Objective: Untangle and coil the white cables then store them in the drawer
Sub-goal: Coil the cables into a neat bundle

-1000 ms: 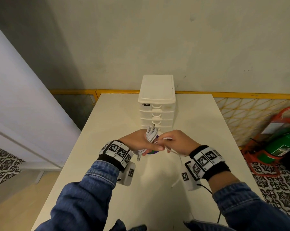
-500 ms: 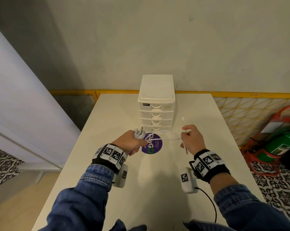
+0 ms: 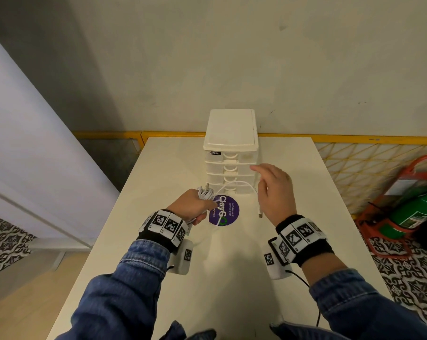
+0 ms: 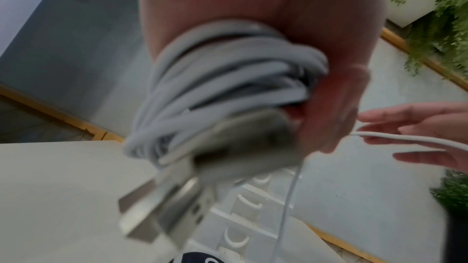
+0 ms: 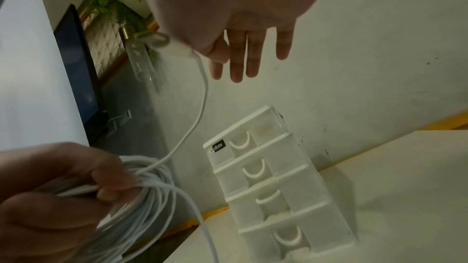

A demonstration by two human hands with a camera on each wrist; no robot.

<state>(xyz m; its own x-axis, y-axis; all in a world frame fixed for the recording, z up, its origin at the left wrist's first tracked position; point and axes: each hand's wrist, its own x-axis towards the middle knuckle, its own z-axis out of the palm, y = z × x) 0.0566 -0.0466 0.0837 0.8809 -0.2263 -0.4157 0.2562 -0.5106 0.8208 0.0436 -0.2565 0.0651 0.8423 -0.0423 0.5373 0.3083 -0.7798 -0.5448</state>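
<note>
The head view looks down over the table (image 3: 232, 278); both close wrist views look upward, sharing the drawer unit (image 5: 273, 185).

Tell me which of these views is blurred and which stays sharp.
Left wrist view: worst, the coiled white cable and its USB plug in the left hand are smeared. Right wrist view: dim, the drawer unit fairly clear. Head view: sharpest, straight edges bowed by the wide lens.
</note>
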